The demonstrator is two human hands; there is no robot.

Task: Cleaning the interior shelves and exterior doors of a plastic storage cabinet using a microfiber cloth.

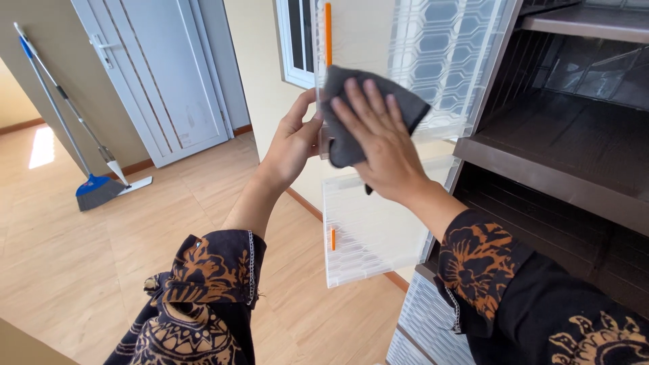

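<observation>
Pressing a dark grey cloth flat against the upper cabinet door, the right hand lies with fingers spread and together over the fabric, palm on it rather than clamped round it. That door is clear patterned plastic with an orange handle near its free edge, and it stands swung open from the dark brown cabinet. At the door's free edge, the left hand grips the panel, thumb and fingers closed on either side of it. Below this door a second clear door also hangs open. Far to the left of the cabinet, a blue broom and a mop lean against the wall beside a white house door.
</observation>
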